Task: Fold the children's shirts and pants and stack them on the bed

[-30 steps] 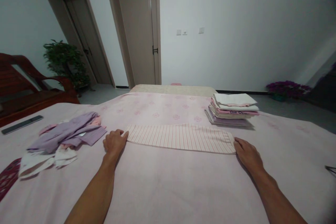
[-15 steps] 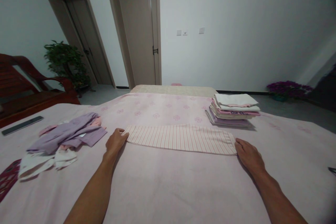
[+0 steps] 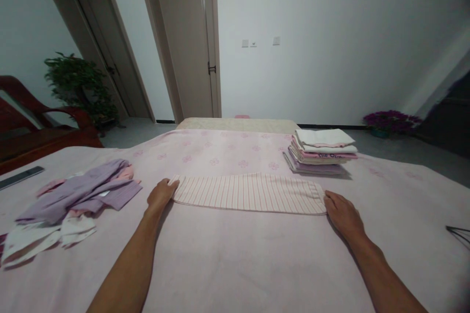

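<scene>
A pair of striped trousers (image 3: 246,192), cream with thin pink lines and folded lengthwise into a long strip, lies flat across the pink sheet (image 3: 235,259). At its narrow left end, my left hand (image 3: 160,193) pinches the cloth between thumb and fingers. My right hand (image 3: 343,212) grips the right end, the thumb side toward the cloth and some fingertips hidden beneath or behind it. The strip stretches fairly straight between both hands, its top edge rising slightly near the middle.
A stack of folded clothes (image 3: 323,154) stands behind to the right. Loose purple, pink and white garments (image 3: 81,195) are heaped at left, near a dark phone-like slab (image 3: 22,177). A thin black wire object (image 3: 458,232) lies at the right edge. A wooden bench (image 3: 47,127) stands beyond.
The view has turned slightly right, so the surroundings have shifted left in the picture. Both hands keep hold of the striped trousers, which lie as before.
</scene>
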Available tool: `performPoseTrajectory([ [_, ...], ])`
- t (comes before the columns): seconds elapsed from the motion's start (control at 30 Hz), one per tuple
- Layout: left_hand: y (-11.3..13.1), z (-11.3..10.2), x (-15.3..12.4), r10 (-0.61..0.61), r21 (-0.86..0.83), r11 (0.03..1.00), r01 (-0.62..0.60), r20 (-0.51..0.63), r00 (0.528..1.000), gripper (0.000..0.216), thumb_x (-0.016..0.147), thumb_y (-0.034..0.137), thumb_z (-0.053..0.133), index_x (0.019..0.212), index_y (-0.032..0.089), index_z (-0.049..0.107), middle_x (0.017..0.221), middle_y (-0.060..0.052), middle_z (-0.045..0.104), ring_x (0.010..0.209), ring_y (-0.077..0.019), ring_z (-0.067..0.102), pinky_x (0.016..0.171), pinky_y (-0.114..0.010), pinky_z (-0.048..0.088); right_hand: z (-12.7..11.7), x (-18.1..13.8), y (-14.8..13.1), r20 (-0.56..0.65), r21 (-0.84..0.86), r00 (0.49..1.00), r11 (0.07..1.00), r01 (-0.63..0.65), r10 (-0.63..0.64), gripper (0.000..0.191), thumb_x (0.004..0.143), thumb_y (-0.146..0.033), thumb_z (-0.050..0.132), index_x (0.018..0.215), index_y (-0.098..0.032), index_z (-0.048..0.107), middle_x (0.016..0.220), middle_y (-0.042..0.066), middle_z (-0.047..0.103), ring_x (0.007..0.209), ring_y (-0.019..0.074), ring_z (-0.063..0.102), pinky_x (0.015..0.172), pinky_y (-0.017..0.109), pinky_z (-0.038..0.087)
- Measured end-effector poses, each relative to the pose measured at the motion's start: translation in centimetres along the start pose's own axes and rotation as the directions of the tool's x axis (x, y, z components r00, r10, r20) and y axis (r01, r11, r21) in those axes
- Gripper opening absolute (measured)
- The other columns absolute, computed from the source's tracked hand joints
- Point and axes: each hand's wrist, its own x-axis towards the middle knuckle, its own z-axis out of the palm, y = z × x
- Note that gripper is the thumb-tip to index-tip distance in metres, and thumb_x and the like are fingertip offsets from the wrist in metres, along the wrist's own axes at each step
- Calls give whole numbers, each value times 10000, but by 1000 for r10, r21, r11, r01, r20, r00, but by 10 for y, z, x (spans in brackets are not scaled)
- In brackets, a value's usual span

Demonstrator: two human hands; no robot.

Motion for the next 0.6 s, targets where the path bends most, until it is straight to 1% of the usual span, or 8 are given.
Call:
performPoseTrajectory([
  [0.17,-3,-2,1,-23,-12,1000,23,33,999,540,837,637,491,1088,189,656,1174,-165,723,1072,-346,681,810,-393,494,-2,0,-2,9,-4,1000,1000,-5,5,482,962,-384,306,1224,-166,646,1310,136,657,1207,289,587,1047,404,409],
  [0.27,-6,-2,1,-62,-7,998,62,3,998,547,814,665,504,1091,212,634,1168,-155,720,1074,-362,673,817,-422,496,-5,-1,-5,10,-29,1000,1000,-5,5,492,974,-385,290,1228,-155,643,1313,135,653,1199,291,588,1041,405,410],
  [0.4,-5,0,-1,-101,11,995,102,-54,993,552,821,667,476,1102,216,627,1133,-175,723,1052,-395,672,823,-468,493,-8,-3,-9,5,-42,1000,999,5,-5,485,988,-383,284,1242,-166,635,1311,121,654,1194,281,589,1027,402,417],
  [0.5,-4,-3,-5,-90,25,996,91,-47,995,572,822,685,453,1087,211,631,1086,-186,727,1025,-412,674,819,-492,491,-9,-4,-11,-5,-43,1000,999,14,-14,475,991,-371,287,1240,-165,634,1300,121,661,1177,277,598,1016,404,423],
  [0.6,-9,-8,-7,-35,-16,999,35,17,999,556,820,694,437,964,200,648,981,-173,732,943,-391,685,783,-468,491,-10,-6,-13,-18,-46,999,998,32,-33,463,993,-352,293,1232,-160,639,1268,126,676,1152,271,610,1002,401,432],
])
